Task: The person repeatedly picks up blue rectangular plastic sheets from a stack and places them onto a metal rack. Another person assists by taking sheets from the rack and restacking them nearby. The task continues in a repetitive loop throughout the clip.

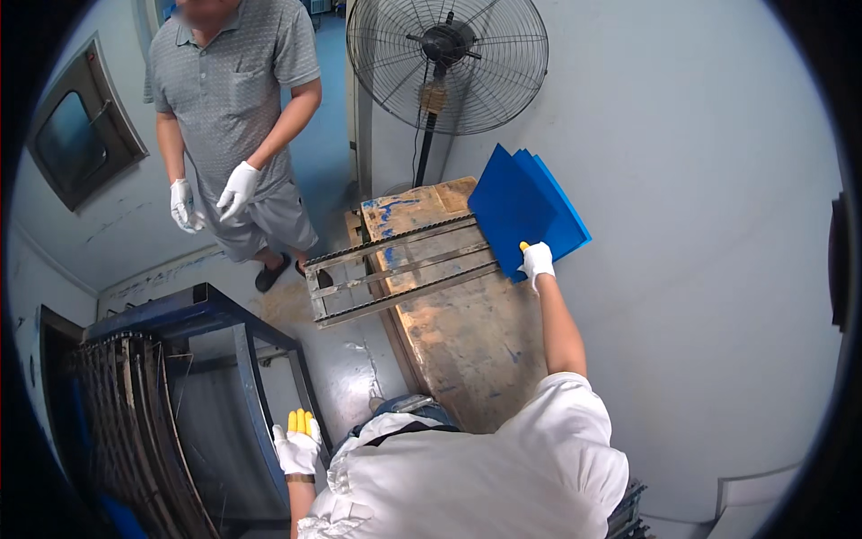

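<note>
My right hand [539,261], in a white glove with yellow fingertips, is closed on the near lower edge of a few blue sheets [525,211]. They are fanned slightly apart and tilted at the far right end of a metal rack frame [404,260]. How many of them the fingers grip is hidden. The long frame has toothed rails and lies across a worn wooden table [458,341], its left end sticking out past the edge. My left hand [298,442], gloved alike, is low at the left with its fingers stretched out and nothing in it, beside a dark blue metal stand.
The dark blue stand [247,359] holds several upright toothed racks [135,413] at the left. Across the floor another person [233,117] in white gloves stands facing me, hands lowered. A large black fan [447,45] stands behind the table, near the pale wall [682,225] on the right.
</note>
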Demonstrator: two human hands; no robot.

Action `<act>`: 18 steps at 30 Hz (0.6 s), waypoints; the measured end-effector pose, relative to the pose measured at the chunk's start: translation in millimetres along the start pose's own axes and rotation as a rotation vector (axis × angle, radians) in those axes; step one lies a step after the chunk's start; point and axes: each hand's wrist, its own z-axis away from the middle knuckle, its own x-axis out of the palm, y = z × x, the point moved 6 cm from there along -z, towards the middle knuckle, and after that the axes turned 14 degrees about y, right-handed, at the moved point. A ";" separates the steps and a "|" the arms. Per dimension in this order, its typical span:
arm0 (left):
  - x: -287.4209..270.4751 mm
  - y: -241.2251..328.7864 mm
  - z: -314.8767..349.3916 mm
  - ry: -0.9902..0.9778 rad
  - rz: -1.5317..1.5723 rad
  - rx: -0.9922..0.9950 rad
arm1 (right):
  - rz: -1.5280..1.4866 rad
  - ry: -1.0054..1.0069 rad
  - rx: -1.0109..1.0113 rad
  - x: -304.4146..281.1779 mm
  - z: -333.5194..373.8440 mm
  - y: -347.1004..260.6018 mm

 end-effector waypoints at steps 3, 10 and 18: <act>2.2 -6.9 4.8 0.004 -0.039 0.005 | -0.374 0.000 0.410 39.8 7.6 20.1; -52.8 -6.2 -31.3 0.223 -0.459 -0.084 | -0.590 -0.563 0.499 51.5 49.5 2.6; -46.5 -11.3 -9.9 0.199 -0.510 0.021 | -1.723 -1.194 0.714 88.6 84.8 -124.8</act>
